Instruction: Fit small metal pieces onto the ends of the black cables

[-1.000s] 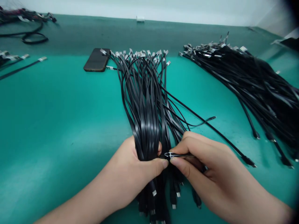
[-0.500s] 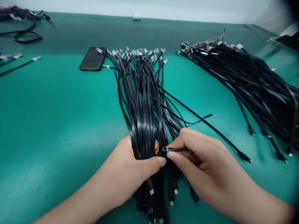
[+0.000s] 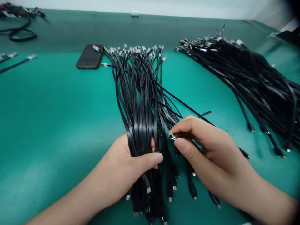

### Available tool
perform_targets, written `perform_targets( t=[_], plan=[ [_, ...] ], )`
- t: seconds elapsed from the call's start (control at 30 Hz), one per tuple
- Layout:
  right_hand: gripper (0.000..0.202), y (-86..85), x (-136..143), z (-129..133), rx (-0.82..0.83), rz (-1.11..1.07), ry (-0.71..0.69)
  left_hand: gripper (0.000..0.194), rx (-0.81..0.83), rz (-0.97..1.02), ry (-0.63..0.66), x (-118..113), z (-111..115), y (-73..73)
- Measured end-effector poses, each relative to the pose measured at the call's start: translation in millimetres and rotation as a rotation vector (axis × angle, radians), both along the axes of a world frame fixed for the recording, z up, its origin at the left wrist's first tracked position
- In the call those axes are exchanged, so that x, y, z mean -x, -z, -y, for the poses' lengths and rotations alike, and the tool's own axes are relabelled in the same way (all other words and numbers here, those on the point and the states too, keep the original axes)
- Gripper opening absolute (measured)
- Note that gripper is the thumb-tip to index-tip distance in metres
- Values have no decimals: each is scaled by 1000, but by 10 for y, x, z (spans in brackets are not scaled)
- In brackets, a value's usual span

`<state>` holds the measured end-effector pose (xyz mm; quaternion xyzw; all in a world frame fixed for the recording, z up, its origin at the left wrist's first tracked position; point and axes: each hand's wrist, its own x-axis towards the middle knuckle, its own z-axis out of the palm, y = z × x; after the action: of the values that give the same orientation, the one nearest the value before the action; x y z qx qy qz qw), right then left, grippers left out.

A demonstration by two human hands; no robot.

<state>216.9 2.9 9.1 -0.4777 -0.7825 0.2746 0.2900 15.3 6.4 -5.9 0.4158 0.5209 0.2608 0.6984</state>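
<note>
A thick bundle of flat black cables runs down the middle of the green table, silver plugs at its far end and more plugs hanging below my grip. Wrapped round the bundle near its lower end is my left hand, its thumb lying across the front over one cable's connector. To the right, my right hand is closed in a pinch on a cable with a small metal plug showing between thumb and forefinger. The pinched plug is apart from the bundle in my left hand. Loose cables pass behind my right hand.
A dark phone lies beyond the bundle on the left, with a cable plug over its corner. A large cable pile covers the right side. More cables lie at the far left, and a small white object is at the back edge.
My right hand has moved up and slightly right with the pinched plug, away from my left thumb. My left hand still holds the bundle. The whole view has shifted slightly.
</note>
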Motion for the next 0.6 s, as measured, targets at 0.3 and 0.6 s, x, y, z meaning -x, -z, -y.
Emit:
perform_targets(
  t=[0.3, 0.6],
  plan=[
    [16, 51, 33, 51, 113, -52, -122, 19, 6, 134, -64, -2, 39, 38],
    [15, 165, 119, 56, 4, -89, -71, 22, 44, 177, -21, 96, 19, 138]
  ],
)
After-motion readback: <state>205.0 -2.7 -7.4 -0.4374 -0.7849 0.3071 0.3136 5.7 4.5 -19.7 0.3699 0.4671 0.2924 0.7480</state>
